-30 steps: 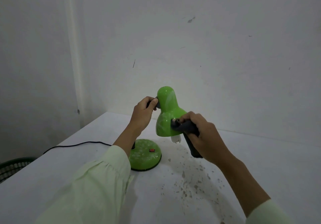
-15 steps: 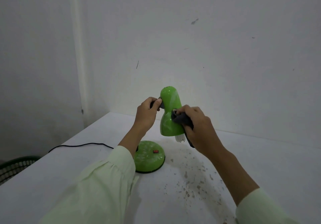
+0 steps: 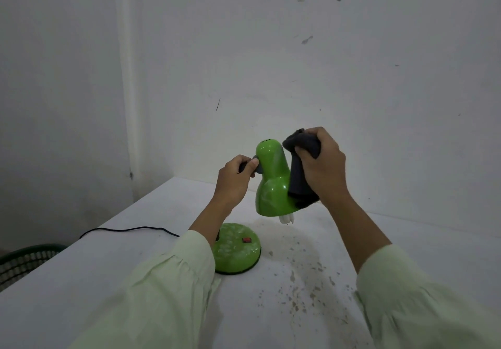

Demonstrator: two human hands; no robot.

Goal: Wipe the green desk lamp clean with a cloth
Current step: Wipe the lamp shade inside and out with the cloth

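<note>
The glossy green desk lamp point(image 3: 269, 159) stands upright on the white tabletop point(image 3: 108, 281). Its round base point(image 3: 235, 251) is smeared with pale marks and bears a small red switch point(image 3: 246, 239). Its bell-shaped shade point(image 3: 272, 194) tilts down to the right, and a white bulb point(image 3: 286, 219) pokes out below. A bunched dark grey cloth point(image 3: 299, 175) hangs against the shade's right side, gripped by the right hand point(image 3: 322, 167).

Loose pale green sleeves point(image 3: 168, 281)

Held both forearms point(image 3: 352, 229) raised forward, bare past pale green sleeves point(image 3: 168, 281). Pinched the lamp's grey neck point(image 3: 259, 167) with the left hand point(image 3: 235, 178). Clenched the right hand point(image 3: 322, 167), slightly higher, around a dark grey cloth point(image 3: 299, 175).
</note>
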